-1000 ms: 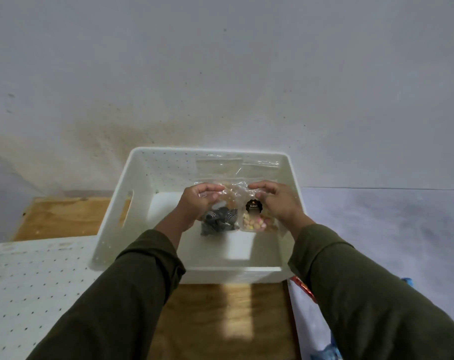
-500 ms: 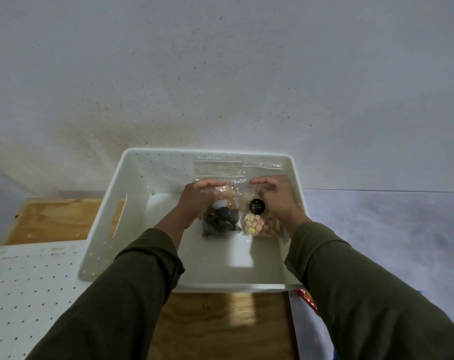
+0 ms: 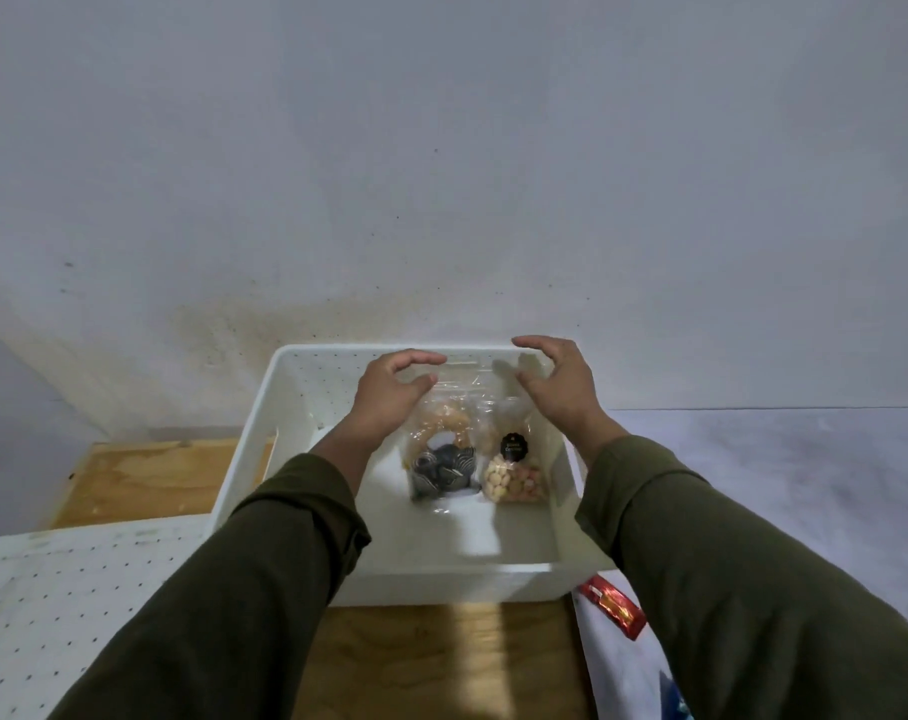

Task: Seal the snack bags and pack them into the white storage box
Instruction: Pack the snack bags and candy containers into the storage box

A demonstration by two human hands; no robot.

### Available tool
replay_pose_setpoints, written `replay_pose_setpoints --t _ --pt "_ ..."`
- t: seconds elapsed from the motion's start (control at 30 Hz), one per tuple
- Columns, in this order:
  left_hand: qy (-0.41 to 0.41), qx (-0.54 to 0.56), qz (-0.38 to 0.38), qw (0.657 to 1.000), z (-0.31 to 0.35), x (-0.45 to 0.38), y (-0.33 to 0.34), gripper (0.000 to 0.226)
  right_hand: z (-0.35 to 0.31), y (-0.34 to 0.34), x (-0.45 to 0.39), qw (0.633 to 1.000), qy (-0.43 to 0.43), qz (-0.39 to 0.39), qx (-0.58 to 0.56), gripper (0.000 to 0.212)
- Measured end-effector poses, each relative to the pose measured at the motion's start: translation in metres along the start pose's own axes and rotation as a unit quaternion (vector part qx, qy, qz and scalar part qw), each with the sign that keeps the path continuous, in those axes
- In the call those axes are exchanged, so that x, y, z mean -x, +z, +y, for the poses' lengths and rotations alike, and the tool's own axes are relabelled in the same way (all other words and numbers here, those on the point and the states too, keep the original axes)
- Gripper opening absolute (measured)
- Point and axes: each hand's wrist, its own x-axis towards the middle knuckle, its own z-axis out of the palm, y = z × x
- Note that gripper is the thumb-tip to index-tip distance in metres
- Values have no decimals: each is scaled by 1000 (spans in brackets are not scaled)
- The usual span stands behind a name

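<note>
Two clear snack bags (image 3: 472, 459) stand side by side against the far right wall inside the one white storage box (image 3: 264, 439), while the left hand (image 3: 389, 394) and right hand (image 3: 561, 387) hover above them, fingers loosely spread, gripping nothing.

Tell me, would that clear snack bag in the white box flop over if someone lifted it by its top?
Probably. The clear snack bag looks thin and crinkled, so it would likely sag. Its snacks sit low, so the bottom should hang heavy. The glossy film may be slippery.
</note>
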Motion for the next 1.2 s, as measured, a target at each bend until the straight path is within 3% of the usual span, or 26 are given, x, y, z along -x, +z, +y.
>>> replay_pose_setpoints --t 0.2,0.43,0.77,1.2 --pt "41 -34 -32 998 41 34 1 39 -23 -34 49 1000 10 23 0 53" --pt "45 -13 -133 990 80 91 49 45 -22 -100 146 994 42 98 17 55" --pt "97 -29 -282 954 144 166 193 44 41 -237 248 970 105 218 36 54" --pt "89 -70 -355 928 200 240 414 55 159 -438 304 954 161 238 84 60"
